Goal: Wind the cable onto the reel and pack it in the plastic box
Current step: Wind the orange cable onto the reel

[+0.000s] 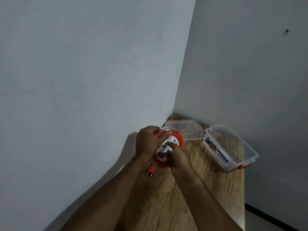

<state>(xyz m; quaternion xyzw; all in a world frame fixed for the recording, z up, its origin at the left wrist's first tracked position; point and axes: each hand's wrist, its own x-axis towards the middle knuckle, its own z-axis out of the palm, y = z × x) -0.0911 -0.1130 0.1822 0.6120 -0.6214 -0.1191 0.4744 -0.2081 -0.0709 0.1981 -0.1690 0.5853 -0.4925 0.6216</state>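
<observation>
Reel [178,136], orange with a white face, is held up over the worktop [191,194], beside the wall. Rigid plastic, it looks light; rim and crank knob seem the safest holds. Open plastic box [233,157] sits to the right, its lid [186,130] beyond. Left hand [147,142] curls round the rim; right hand [177,160] pinches at the face. Plug [150,170] dangles below, nearly wound in.

Two bare forearms reach in from the bottom edge, ending in the left hand [147,144] and the right hand [179,158]. No sleeve reaches the wrists (nothing worn shows): no watch, ring or glove.
</observation>
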